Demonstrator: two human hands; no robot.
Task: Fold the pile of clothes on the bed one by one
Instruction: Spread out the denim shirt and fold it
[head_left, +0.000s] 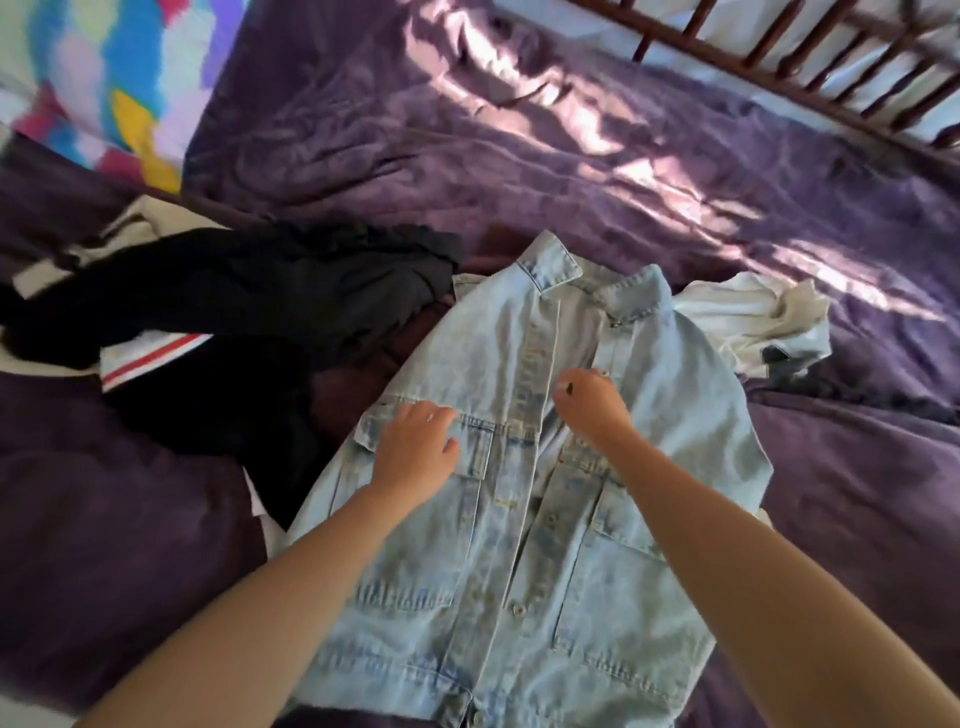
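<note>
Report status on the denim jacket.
Left hand rests on light-blue denim jacket, chest pocket. Right hand pinches its front placket. Black crumpled clothes lie alongside.

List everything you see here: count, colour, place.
denim jacket: one, light blue, spread front-up mid-bed
black clothes: a heap, count unclear, left of the jacket
striped garment: one, white with red stripe, under the black heap
white garment: one, right of the collar
bedcover: one, purple, beneath everything
patterned fabric: one, multicoloured, far left corner
slatted rail: one, dark brown, far right
left hand: on the jacket's chest pocket
right hand: pinching the jacket's front edge
</note>
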